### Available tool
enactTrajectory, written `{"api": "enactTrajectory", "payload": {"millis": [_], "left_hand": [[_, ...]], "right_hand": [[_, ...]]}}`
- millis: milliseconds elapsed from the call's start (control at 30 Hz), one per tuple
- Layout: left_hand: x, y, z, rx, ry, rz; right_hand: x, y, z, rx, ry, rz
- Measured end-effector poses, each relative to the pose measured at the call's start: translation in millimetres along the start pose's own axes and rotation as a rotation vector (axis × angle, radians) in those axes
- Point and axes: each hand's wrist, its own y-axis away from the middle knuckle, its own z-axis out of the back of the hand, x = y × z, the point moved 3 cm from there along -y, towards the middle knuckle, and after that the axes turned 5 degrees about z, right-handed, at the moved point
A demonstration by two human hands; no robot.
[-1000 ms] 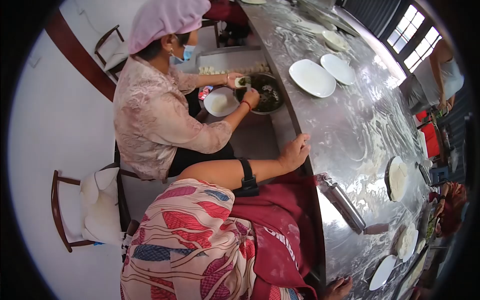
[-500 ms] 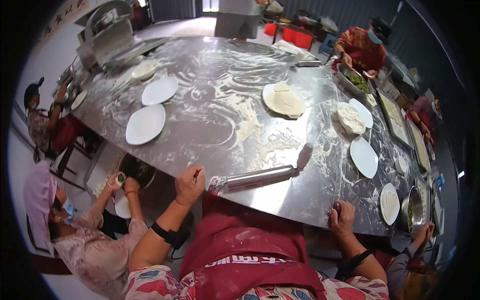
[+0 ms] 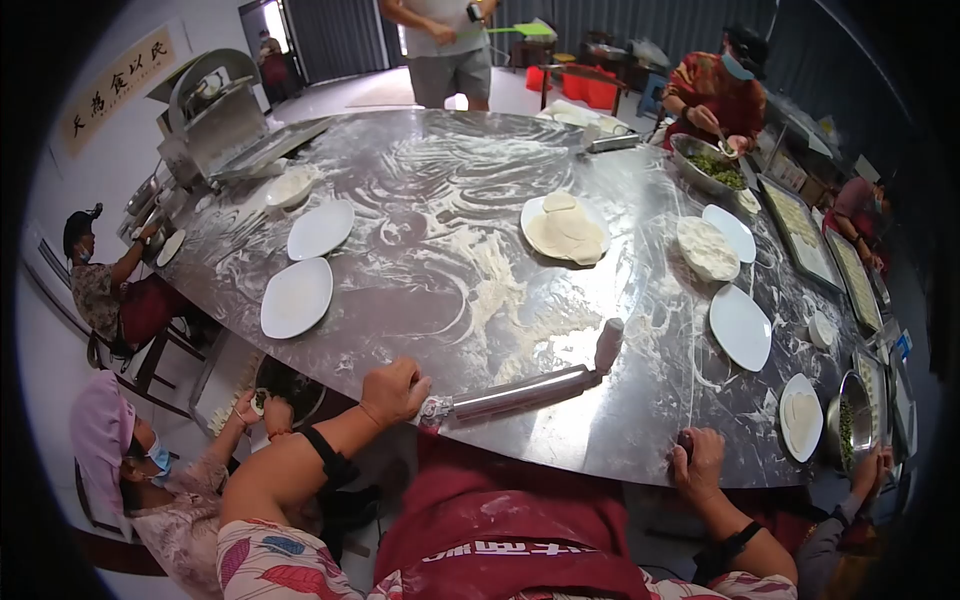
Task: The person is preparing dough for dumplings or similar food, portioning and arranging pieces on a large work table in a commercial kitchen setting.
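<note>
since the earlier frames the view has swung from the seated neighbour round to the table and settled, and both hands now sit at its near edge. the left hand [image 3: 392, 390] is curled loosely into a near fist on the near edge of the floured steel table [image 3: 420, 250], knuckles just touching the end cap of the rolling pin [image 3: 525, 385]; whether it actually grips that cap i cannot tell. the pin lies on its side just in from the near edge, slanting away to the right, its pale far handle [image 3: 608, 345] pointing toward the white plate [image 3: 740, 325]. it looks like polished metal, so probably heavy, rigid, apt to roll and slick with flour; the two handles seem the better holds, not the smooth barrel. the right hand [image 3: 697, 462] is closed over the near edge further right, fingers folded around something small and dark that i cannot identify
</note>
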Motion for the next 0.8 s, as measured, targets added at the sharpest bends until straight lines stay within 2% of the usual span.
{"api": "enactTrajectory", "payload": {"millis": [133,700,767,800], "left_hand": [[0,-5,-2,0.083,-0.034,-0.028],[2,-6,-8,0.08,0.069,-0.06],[11,-2,-10,0.071,0.062,-0.062],[11,-3,-12,0.06,0.053,-0.065]], "right_hand": [[6,-4,3,0.013,0.002,-0.001],[9,-4,1,0.0,0.043,-0.026],[8,-2,-2,-0.024,0.025,0.037],[-7,11,-8,0.105,0.017,-0.011]]}}
